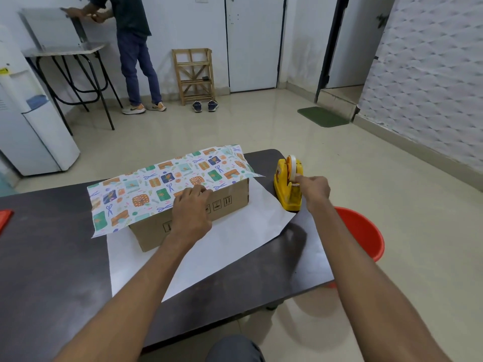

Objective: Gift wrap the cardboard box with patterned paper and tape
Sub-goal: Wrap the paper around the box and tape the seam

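Note:
A brown cardboard box [230,205] lies on the dark table [52,257]. Patterned paper [146,189] is folded over its top, and the paper's white underside [230,252] spreads toward me under the box. My left hand [192,207] presses the paper's edge down on the box's front top edge. A yellow tape dispenser [287,186] stands to the right of the box. My right hand [313,189] pinches the tape end at the dispenser's cutter.
A red bucket [363,231] stands on the floor past the table's right edge. A red object [5,215] lies at the table's left edge. A person [136,48] stands far back by a folding table [68,53]. A white water dispenser [28,121] is at the left.

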